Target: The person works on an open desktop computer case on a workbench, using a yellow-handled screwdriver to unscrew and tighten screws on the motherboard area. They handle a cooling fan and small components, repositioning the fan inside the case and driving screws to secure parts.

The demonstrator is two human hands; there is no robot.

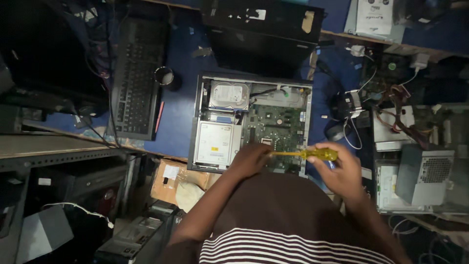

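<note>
Dark brown shirt, white horizontal stripes across lower part, bare forearms, no gloves

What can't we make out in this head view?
- Screwdriver tip: head view, hidden under the left hand.
- Near edge of the open computer case: covered by both hands and the torso.
- Right hand fingertips: curled around the yellow handle.
- Board parts: too small and dim.

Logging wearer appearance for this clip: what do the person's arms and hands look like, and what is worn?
Both arms are bare to above the elbow; no gloves, watch or rings show on the left hand or right hand. The person wears a dark brown top with white horizontal stripes across the lower part. Dim light hides finer detail.
</note>
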